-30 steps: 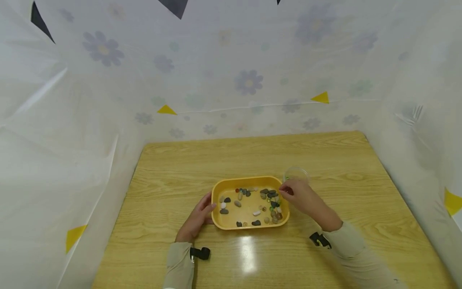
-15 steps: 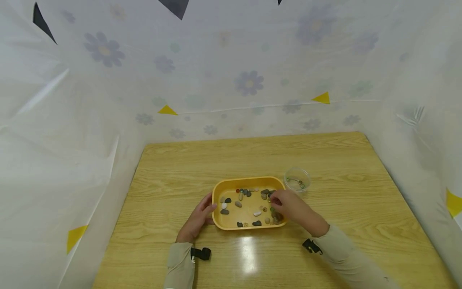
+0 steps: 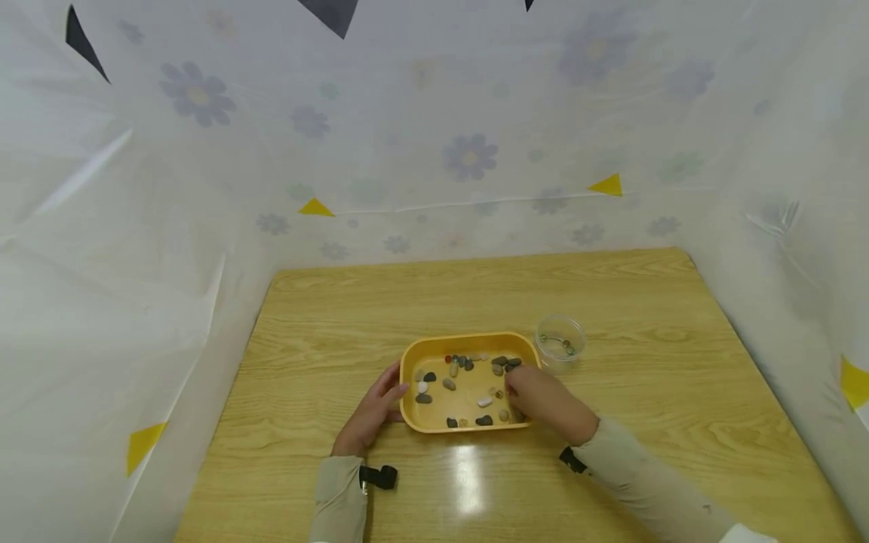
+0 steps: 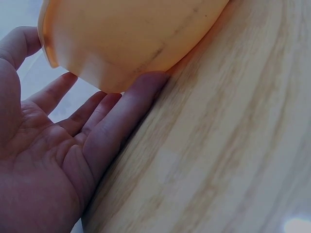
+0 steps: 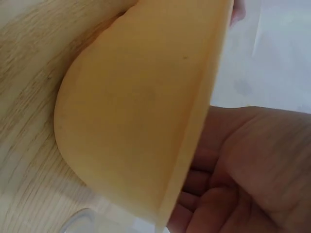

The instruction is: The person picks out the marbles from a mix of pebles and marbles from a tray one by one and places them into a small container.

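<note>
The shallow yellow tray (image 3: 434,413) sits on the table with several pebbles and small glass beads in it. My left hand (image 3: 369,407) holds its left end, with one digit over the rim; in the left wrist view other fingers (image 4: 138,92) lie against the outer wall (image 4: 131,43). My right hand (image 3: 546,398) reaches over the right end into the tray, its fingers bent down among the stones. In the right wrist view the tray wall (image 5: 126,107) hides those fingertips, so whether they hold anything does not show. Dark pebbles (image 3: 505,362) lie just beyond them.
A clear round cup (image 3: 560,339) with a few greenish marbles stands behind the tray's right corner. Wood-grained table (image 3: 326,324) surrounds the tray. White flowered sheeting (image 3: 407,151) encloses the back and sides.
My right hand has moved from beside the cup, over the tray's right rim, and down to the left into the tray. The cup has come into full view. My left hand stays put.
</note>
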